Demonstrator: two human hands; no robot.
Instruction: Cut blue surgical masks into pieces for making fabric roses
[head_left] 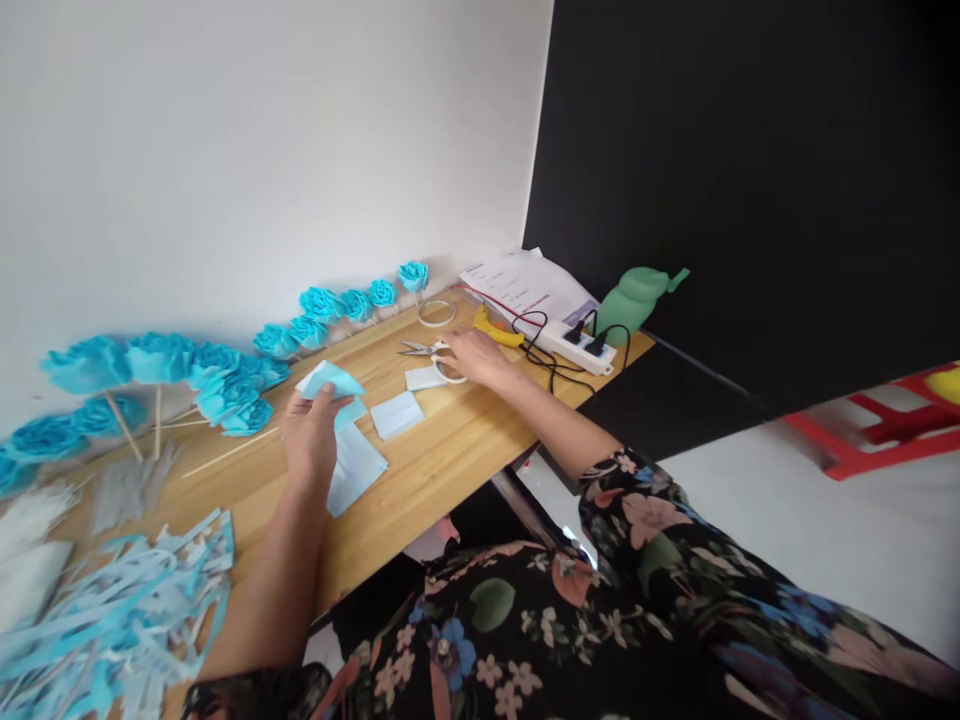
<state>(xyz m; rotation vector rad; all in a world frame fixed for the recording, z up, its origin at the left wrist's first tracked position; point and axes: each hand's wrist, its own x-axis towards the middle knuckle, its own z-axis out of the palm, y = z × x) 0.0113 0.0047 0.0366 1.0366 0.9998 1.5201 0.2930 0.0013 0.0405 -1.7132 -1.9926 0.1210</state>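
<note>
My left hand (311, 425) pinches a folded piece of light-blue sheet material (334, 378) between thumb and fingers, above the table's middle. More flat pale-blue sheet (356, 470) lies below and beside that hand. My right hand (474, 355) is at the white handles of a pair of scissors (420, 349), its fingers over the upper loop. The scissors' blades are apart and point left. Between my hands are a small pale-blue folded square (397, 414) and another one (424, 378), partly under the scissors' side.
Blue handmade flowers (225, 385) on thin sticks line the wall. Cut blue and white strips (142, 600) pile up at the near left. A tape roll (436, 313), a yellow banana-shaped thing (499, 328), a power strip (577, 345) with cables, papers (525, 285) and a green object (634, 300) occupy the far end.
</note>
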